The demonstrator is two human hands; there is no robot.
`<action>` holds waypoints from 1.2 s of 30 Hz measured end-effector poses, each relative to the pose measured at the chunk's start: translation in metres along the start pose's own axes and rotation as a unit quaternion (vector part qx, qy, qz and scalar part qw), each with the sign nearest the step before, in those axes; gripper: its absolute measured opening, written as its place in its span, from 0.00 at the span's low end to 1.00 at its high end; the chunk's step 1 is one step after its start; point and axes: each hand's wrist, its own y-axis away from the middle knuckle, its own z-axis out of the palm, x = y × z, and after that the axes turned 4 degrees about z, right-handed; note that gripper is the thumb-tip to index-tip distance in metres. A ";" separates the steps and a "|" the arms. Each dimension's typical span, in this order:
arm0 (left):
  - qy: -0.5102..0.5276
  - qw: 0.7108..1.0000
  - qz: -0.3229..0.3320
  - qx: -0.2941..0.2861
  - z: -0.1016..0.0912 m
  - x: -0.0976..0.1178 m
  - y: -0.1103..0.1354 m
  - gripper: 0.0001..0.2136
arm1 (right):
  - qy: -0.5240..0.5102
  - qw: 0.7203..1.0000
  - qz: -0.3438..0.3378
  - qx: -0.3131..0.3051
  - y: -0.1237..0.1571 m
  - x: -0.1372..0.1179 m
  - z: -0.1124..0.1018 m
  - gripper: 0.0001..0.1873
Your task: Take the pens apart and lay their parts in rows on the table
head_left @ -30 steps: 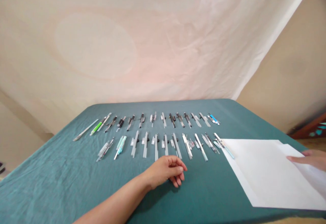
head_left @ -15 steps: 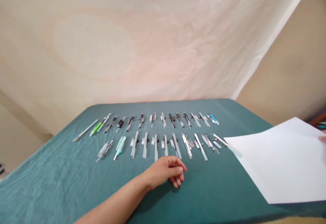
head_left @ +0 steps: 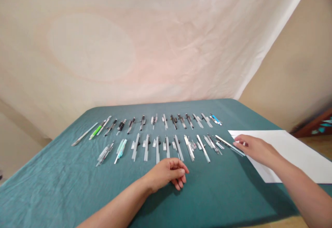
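Note:
Two rows of pens lie on a teal tablecloth (head_left: 52,186), the far row (head_left: 155,121) darker, the near row (head_left: 166,146) mostly clear and silver. My left hand (head_left: 168,174) rests on the cloth just in front of the near row, fingers curled under with nothing showing in them. My right hand (head_left: 255,148) lies with fingers stretched out on the near left corner of a white paper sheet (head_left: 293,152). Its fingertips are at the last silver pen (head_left: 228,144) on the right end of the near row.
A green pen (head_left: 95,131) and a long thin silver one (head_left: 84,134) lie at the left end of the far row, a blue one (head_left: 215,119) at its right end. A cream fabric backdrop (head_left: 145,41) hangs behind the table. The table's right edge runs under the paper.
The paper was lifted at its right side, then laid flat farther back. My right hand moved from the paper's right edge to its left corner by the pens. The left hand stayed still.

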 end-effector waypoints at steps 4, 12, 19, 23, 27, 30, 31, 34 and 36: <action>0.000 1.000 -0.003 -0.004 0.001 0.001 0.000 0.12 | -0.020 0.999 -0.030 -0.039 0.010 -0.023 0.019 0.16; 0.006 1.000 -0.003 -0.006 0.001 0.000 0.000 0.12 | -0.052 0.996 -0.046 -0.057 0.015 -0.034 0.028 0.13; 0.001 1.000 -0.006 -0.005 0.001 0.002 0.000 0.11 | -0.041 0.998 -0.042 -0.036 0.014 -0.052 0.015 0.11; 0.003 1.000 -0.007 -0.004 0.001 0.002 0.000 0.12 | 0.000 0.998 -0.055 -0.029 0.003 -0.069 0.005 0.11; 0.006 1.000 -0.008 -0.011 0.001 0.003 0.000 0.12 | 0.064 0.995 -0.047 -0.060 -0.012 -0.084 0.002 0.10; 0.007 1.000 -0.005 -0.012 0.000 0.002 0.000 0.12 | 0.120 0.986 -0.026 -0.111 -0.020 -0.090 0.004 0.10; 0.007 1.000 -0.005 -0.012 -0.001 0.001 0.001 0.12 | 0.134 0.983 -0.019 -0.123 -0.022 -0.091 0.005 0.10; 0.008 1.000 -0.005 -0.014 0.000 0.000 0.001 0.12 | 0.150 0.980 -0.009 -0.131 -0.024 -0.091 0.007 0.12; 0.007 1.000 -0.005 -0.014 0.000 0.001 0.001 0.12 | 0.153 0.980 -0.008 -0.126 -0.025 -0.092 0.007 0.12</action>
